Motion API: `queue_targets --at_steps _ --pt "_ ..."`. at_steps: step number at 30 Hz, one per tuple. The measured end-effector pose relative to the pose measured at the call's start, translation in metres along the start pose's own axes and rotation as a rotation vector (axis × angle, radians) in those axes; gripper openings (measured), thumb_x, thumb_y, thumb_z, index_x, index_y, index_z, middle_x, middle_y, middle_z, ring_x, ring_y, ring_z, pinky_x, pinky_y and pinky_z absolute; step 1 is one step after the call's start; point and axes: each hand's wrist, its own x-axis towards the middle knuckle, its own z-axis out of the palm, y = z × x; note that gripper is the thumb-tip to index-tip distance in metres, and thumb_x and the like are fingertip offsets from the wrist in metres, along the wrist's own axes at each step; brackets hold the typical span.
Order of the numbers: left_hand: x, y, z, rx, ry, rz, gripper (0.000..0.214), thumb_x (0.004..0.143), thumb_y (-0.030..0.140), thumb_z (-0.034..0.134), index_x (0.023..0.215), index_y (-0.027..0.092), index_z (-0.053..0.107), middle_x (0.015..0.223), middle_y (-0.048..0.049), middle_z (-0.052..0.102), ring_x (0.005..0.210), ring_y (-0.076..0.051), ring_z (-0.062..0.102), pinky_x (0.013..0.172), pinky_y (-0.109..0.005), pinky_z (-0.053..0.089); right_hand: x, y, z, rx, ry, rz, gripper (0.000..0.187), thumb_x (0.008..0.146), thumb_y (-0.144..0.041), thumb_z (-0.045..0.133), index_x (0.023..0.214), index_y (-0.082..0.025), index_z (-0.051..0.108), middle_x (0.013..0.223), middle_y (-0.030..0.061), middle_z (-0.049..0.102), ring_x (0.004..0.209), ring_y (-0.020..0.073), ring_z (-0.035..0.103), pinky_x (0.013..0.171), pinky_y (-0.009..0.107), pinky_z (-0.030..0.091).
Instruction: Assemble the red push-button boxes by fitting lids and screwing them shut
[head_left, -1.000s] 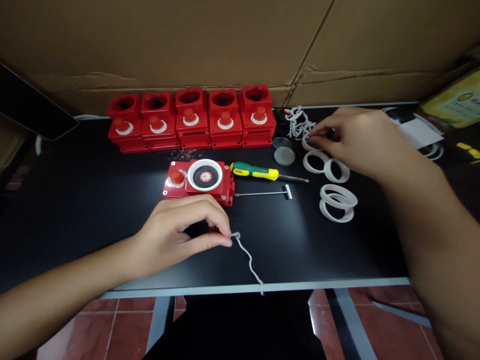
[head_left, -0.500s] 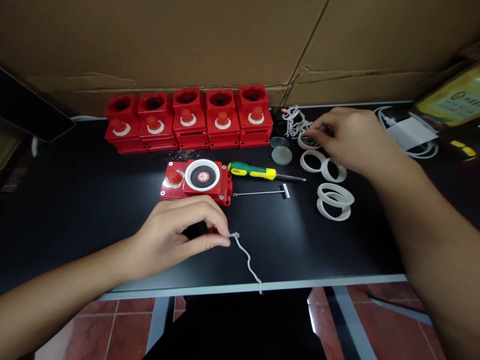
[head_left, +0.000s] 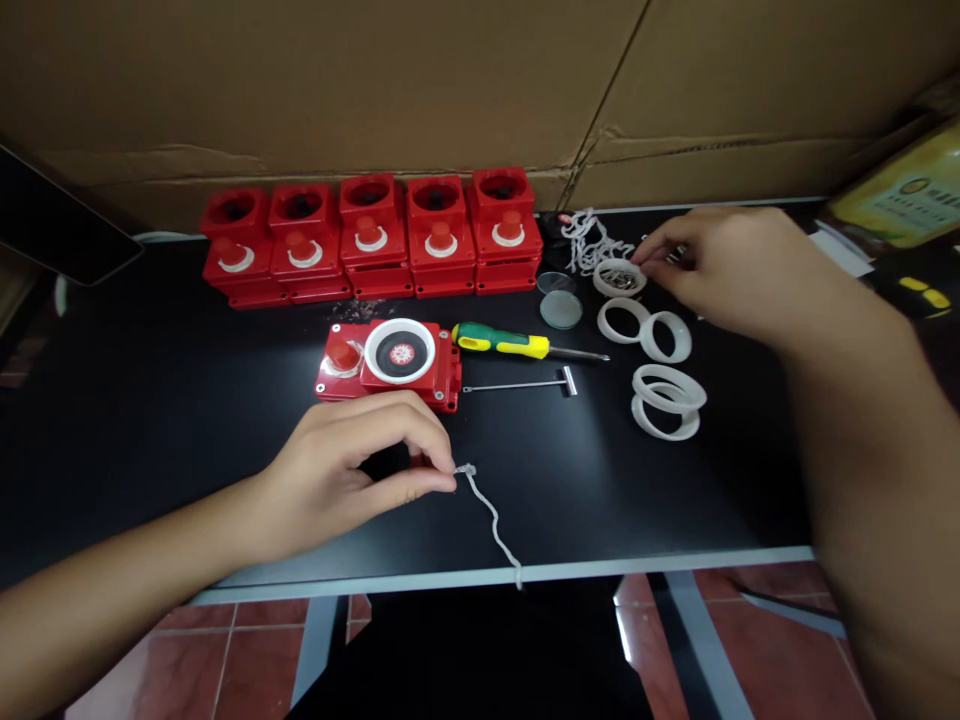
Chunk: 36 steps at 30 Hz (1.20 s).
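My left hand (head_left: 367, 470) pinches the end of a thin white cord (head_left: 493, 520) between thumb and fingertips. A small clear, knotted-looking bit shows at the pinch, and the cord trails to the front edge of the table. Just behind the hand lies a red plastic box (head_left: 346, 384) with a red button and a white-rimmed round window. At the back right my right hand (head_left: 739, 265) has thumb and fingers closed together; what is in them, if anything, is hidden. Beside those fingertips stands a white ring (head_left: 598, 284) with small metal pieces inside.
Several similar red boxes (head_left: 441, 272) stand in a row along the cardboard wall (head_left: 337, 90). A green-and-yellow screwdriver (head_left: 502, 341), a small metal T-shaped tool (head_left: 517, 385), clear discs (head_left: 561, 310), several white rings (head_left: 667, 337) and tangled white cords (head_left: 589, 240) lie on the black table (head_left: 600, 490).
My right hand has drawn back to the right from the ring holding metal pieces, whose contents now show more. My left hand keeps its pinch on the cord; the whole view shifted slightly.
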Motion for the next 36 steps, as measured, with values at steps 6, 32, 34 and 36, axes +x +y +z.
queue_targets --at_steps 6,32,34,36 --pt "-0.001 -0.002 0.000 -0.005 -0.017 -0.006 0.008 0.107 0.016 0.086 0.106 0.021 0.079 0.096 -0.0018 0.082 0.084 -0.014 0.078 0.079 -0.022 0.064 -0.001 -0.001 -0.007 -0.033 -0.037 0.011 0.032 0.101 -0.023 0.059 0.112 -0.021 0.089 0.120 0.0184 0.089 0.108 0.0354 0.082 0.098 0.047 0.059" --pt "-0.001 0.002 -0.002 0.014 -0.048 -0.001 0.010 0.108 0.012 0.083 0.106 0.021 0.079 0.096 -0.0020 0.082 0.084 -0.014 0.078 0.079 -0.022 0.065 -0.004 0.007 -0.010 0.003 -0.181 -0.013 0.051 0.093 -0.017 0.074 0.144 -0.014 0.082 0.133 0.0201 0.086 0.103 0.0330 0.080 0.096 0.045 0.060" --pt "-0.002 0.001 -0.002 0.004 -0.045 0.010 0.010 0.108 0.011 0.083 0.107 0.020 0.079 0.097 -0.0017 0.081 0.085 -0.013 0.077 0.080 -0.021 0.064 -0.003 0.006 -0.007 0.020 -0.171 -0.048 0.055 0.094 -0.019 0.073 0.148 -0.014 0.080 0.139 0.0209 0.084 0.102 0.0322 0.079 0.097 0.045 0.060" --pt "-0.003 0.000 -0.002 -0.006 -0.040 0.019 0.010 0.109 0.011 0.082 0.108 0.020 0.078 0.098 -0.0013 0.080 0.086 -0.012 0.076 0.082 -0.020 0.063 -0.002 0.006 -0.003 0.039 -0.159 -0.076 0.055 0.096 -0.022 0.073 0.150 -0.014 0.079 0.138 0.0201 0.083 0.100 0.0315 0.079 0.097 0.045 0.061"
